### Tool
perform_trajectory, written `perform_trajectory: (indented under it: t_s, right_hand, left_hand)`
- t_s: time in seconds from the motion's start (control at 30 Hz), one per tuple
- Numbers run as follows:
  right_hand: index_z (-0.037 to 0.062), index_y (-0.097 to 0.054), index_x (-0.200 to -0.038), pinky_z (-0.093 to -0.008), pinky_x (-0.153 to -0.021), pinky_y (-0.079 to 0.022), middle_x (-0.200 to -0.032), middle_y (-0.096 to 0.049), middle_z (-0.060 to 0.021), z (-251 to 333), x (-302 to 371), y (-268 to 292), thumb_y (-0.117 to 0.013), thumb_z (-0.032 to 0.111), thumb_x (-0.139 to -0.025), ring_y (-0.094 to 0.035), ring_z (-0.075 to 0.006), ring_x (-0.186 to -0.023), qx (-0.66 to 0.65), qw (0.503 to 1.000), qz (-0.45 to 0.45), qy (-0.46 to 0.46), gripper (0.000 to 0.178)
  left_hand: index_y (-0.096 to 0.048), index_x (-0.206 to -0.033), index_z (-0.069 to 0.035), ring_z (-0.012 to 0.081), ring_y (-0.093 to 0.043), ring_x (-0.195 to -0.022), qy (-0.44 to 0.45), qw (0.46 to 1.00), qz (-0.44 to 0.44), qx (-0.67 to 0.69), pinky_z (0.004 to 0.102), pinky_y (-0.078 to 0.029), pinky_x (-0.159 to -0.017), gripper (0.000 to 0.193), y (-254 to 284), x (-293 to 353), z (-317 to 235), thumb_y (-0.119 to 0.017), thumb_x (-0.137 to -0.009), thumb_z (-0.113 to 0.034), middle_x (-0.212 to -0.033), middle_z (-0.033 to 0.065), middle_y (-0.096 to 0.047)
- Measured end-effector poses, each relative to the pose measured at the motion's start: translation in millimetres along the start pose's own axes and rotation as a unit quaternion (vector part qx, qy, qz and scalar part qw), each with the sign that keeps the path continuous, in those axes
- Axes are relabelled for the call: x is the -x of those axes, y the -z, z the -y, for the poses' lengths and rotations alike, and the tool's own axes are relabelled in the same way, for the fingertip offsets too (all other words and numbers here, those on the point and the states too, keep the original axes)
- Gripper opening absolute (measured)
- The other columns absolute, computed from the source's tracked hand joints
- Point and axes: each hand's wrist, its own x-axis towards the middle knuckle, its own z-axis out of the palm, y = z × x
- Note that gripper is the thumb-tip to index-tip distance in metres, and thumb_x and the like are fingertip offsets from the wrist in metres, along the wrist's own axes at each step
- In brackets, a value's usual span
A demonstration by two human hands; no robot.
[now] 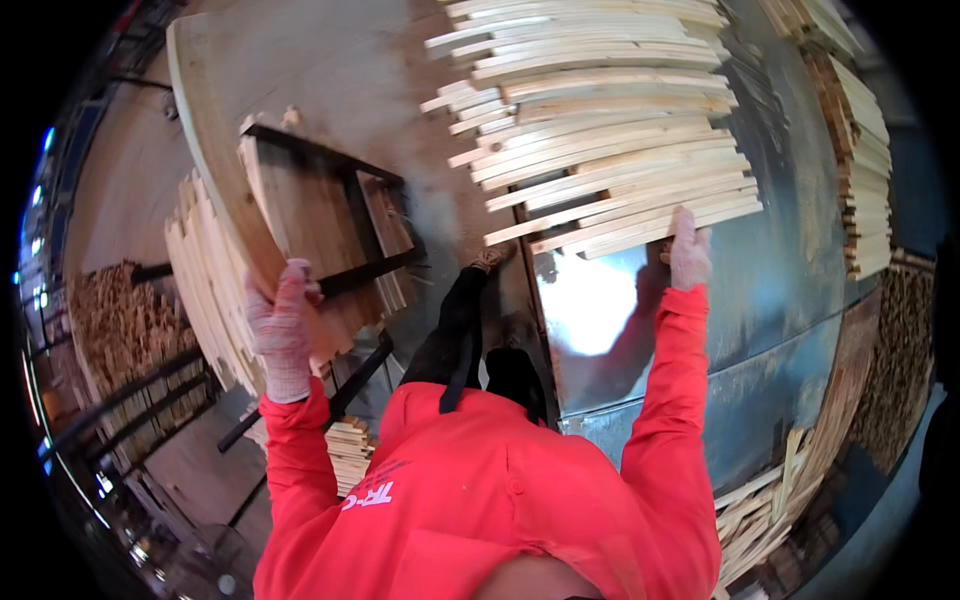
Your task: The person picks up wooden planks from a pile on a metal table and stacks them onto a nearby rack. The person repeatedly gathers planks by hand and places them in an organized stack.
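Observation:
My left hand (282, 335), in a pale knitted glove, is closed round the near end of a long wooden board (215, 150). The board rises past a rack on my left, its far end toward the upper left. My right hand (688, 252), gloved too, grips the near edge of a layer of pale wooden strips (620, 150). Its fingers lie over the nearest strip, with the thumb at the edge. These strips lie side by side on a metal-topped table (770, 390), their left ends uneven and some sticking out past the table's edge.
A dark metal rack (325, 155) holding upright boards (205, 270) stands at my left. More strips are stacked at the table's far right (865, 170), and loose strips (765, 510) lie at the lower right. A wood pile (130, 325) stands at the far left.

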Motion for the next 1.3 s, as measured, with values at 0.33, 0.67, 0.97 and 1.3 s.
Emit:
perform_trajectory:
  t_s: [0.33,0.67,0.97,1.3]
  right_hand:
    - [0.0048,-0.043,-0.142,-0.021,-0.053,-0.04,-0.078,-0.055,0.0014,-69,121,4,-0.061,0.028,-0.096,-0.047,-0.0059,-0.059,-0.194,0.981,0.021,-0.003,0.054]
    - [0.0101,-0.045,-0.142,-0.0189,-0.047,-0.041,-0.076,-0.054,0.003,-54,216,-52,-0.055,0.031,-0.1,-0.046,-0.0044,-0.056,-0.034,0.994,0.107,-0.008,0.048]
    - [0.0021,-0.044,-0.144,-0.0297,-0.085,-0.045,-0.111,-0.061,-0.0103,8,304,-38,-0.052,0.025,-0.095,-0.055,-0.0174,-0.096,0.048,0.995,0.076,-0.049,0.055]
    - [0.011,-0.05,-0.132,-0.0455,-0.091,-0.049,-0.118,-0.064,-0.0165,-106,361,139,-0.051,0.045,-0.092,-0.06,-0.0361,-0.111,0.323,0.936,-0.108,-0.084,0.052]
  left_hand:
    - [-0.057,-0.128,-0.014,0.0393,-0.061,-0.106,0.023,0.804,-0.307,-0.509,0.0485,-0.049,-0.088,0.045,265,-41,0,-0.057,-0.093,-0.043,-0.115,0.0193,-0.064]
    - [-0.062,-0.12,-0.003,0.0395,-0.06,-0.108,0.0,0.824,-0.128,-0.552,0.0443,-0.049,-0.092,0.042,367,-131,168,-0.057,-0.096,-0.036,-0.112,0.0232,-0.064]
    - [-0.061,-0.122,-0.002,0.0269,-0.058,-0.113,0.013,0.958,0.234,-0.167,0.0388,-0.047,-0.099,0.036,332,-219,201,-0.047,-0.101,-0.028,-0.12,0.0138,-0.064]
    - [-0.05,-0.134,-0.002,0.0219,-0.058,-0.109,-0.293,0.831,0.121,-0.457,0.0356,-0.048,-0.094,0.041,108,-111,144,-0.046,-0.103,-0.029,-0.123,0.0101,-0.058]
